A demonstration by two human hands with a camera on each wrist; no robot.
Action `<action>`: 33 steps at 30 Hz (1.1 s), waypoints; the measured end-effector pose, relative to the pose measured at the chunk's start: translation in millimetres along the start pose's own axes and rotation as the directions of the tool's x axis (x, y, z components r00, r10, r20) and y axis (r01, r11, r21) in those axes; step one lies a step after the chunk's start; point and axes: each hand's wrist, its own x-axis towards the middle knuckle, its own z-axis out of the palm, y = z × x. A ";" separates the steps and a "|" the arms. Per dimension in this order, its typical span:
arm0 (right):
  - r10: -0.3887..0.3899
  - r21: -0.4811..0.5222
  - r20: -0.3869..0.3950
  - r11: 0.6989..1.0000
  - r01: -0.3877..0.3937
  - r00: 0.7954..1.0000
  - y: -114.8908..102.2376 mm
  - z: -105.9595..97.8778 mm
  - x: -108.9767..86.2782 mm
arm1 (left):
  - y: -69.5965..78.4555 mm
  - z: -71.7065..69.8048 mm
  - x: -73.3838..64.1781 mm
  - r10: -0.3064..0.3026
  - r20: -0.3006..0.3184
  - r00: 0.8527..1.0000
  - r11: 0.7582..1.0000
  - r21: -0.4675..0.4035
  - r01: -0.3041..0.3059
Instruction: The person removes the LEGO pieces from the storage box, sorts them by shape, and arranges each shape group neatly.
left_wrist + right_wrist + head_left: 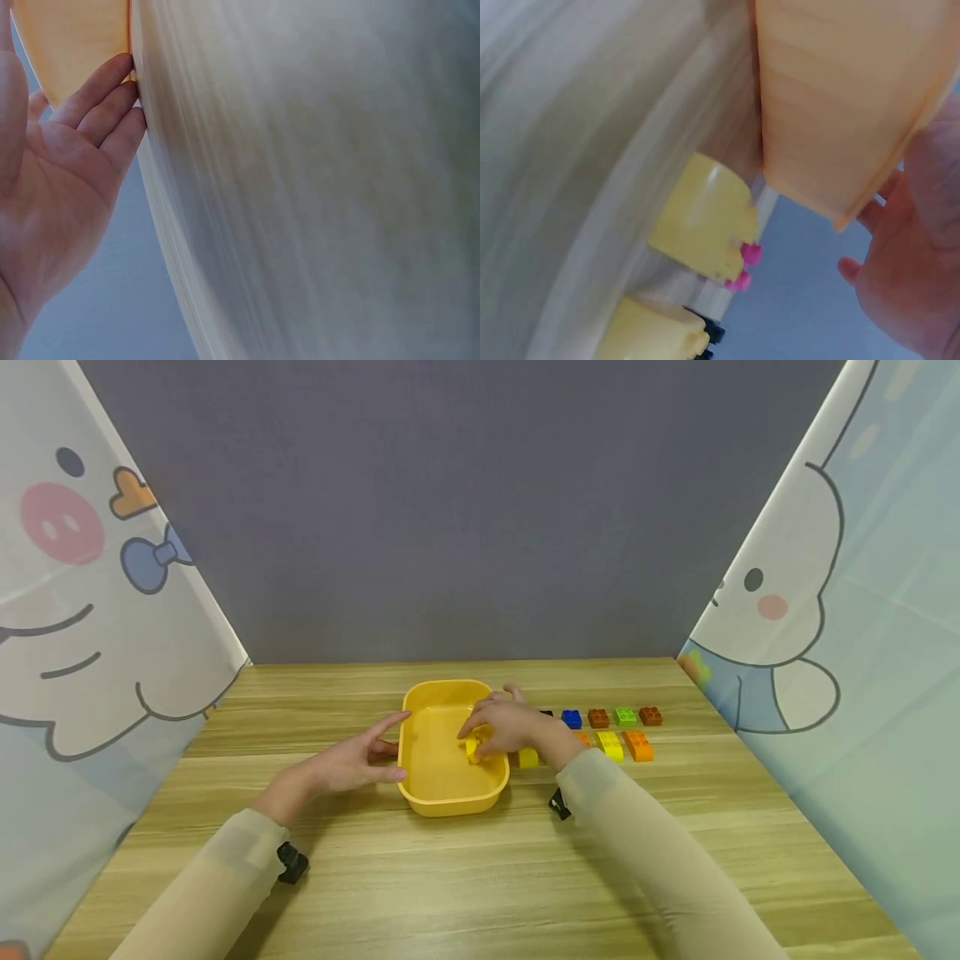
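A yellow plastic tub (450, 808) stands on the wooden table. My left hand (351, 762) is at its left side, thumb and fingers spread along the rim; in the left wrist view its fingertips touch the tub's wall. My right hand (510, 725) reaches over the right rim into the tub. Its thumb and fingers pinch a yellow toy brick (472, 748) low inside. The tub wall hides that brick in the right wrist view, where the fingers are also partly covered.
Right of the tub, more bricks stand in two rows: blue (572, 719), green (625, 717), brown (650, 717), yellow (610, 745) and orange (638, 746) ones among them. My right forearm covers part of the rows. A grey wall (465, 527) rises behind the table.
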 end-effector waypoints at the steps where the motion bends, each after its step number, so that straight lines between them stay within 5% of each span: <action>1: -0.001 0.007 0.000 1.000 0.001 1.000 -0.3 1.5 0.9 | -0.1 0.0 -0.1 -0.003 0.000 1.000 1.000 0.003 0.003; 11: -0.042 0.121 0.006 0.992 0.041 0.999 -1.1 7.4 3.0 | -0.1 -1.4 0.3 0.009 -0.009 1.000 1.000 0.029 -0.008; 25: 0.022 0.001 0.080 1.000 -0.022 0.997 -10.3 7.3 4.2 | -1.2 -0.6 0.1 0.002 0.002 1.000 1.000 -0.010 -0.002; 33: 0.030 0.099 0.052 0.994 -0.035 0.998 -8.6 9.4 4.6 | -1.3 -1.0 0.2 0.003 0.001 1.000 1.000 0.010 -0.003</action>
